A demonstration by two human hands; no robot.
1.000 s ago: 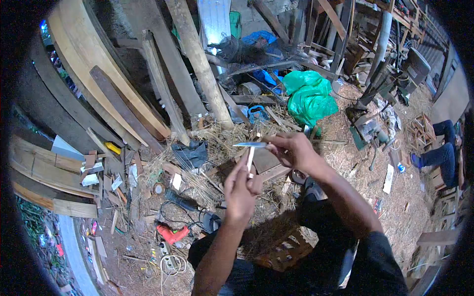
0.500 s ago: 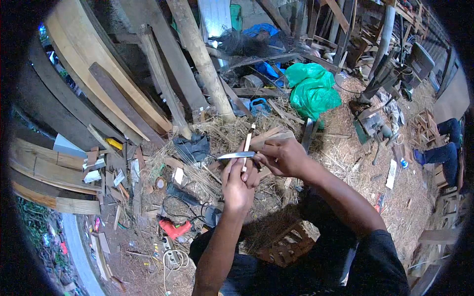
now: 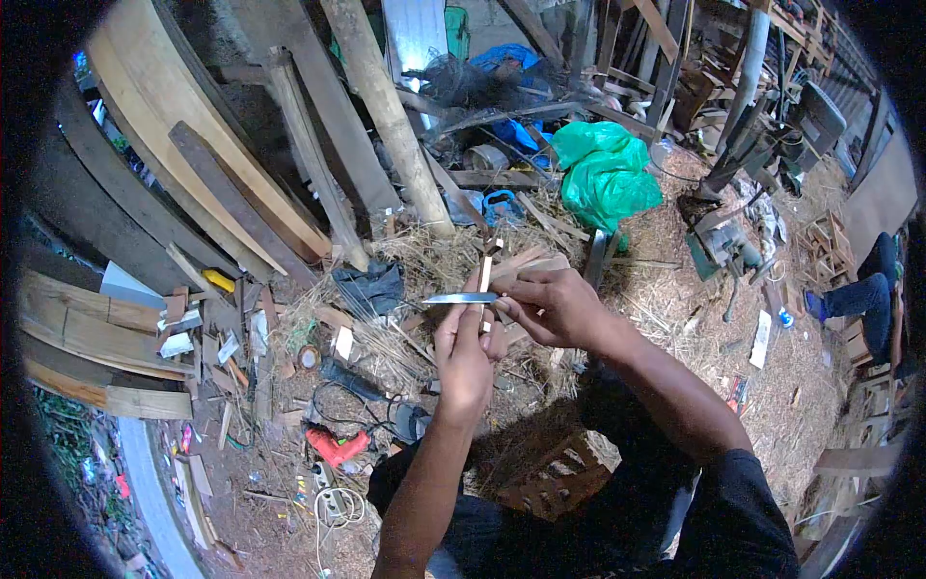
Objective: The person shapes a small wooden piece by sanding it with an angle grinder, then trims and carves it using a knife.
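Between the fingers of my left hand (image 3: 463, 362) is a thin, pale wooden stick (image 3: 486, 270), held nearly upright. My right hand (image 3: 552, 304) is closed round a knife, whose handle is hidden by the fingers. The knife's bright blade (image 3: 455, 299) points left and lies across the stick, just above my left thumb. Both hands are close together in front of my body.
A red power tool (image 3: 336, 443) and a white extension socket (image 3: 330, 497) with coiled cord lie on the ground at lower left. A green plastic bag (image 3: 608, 179) sits beyond my hands. Long boards (image 3: 198, 125) lean at left. A person's legs (image 3: 863, 294) show at right.
The stick stands a little more upright, and the knife blade has shifted slightly down along it. Both hands keep their hold.
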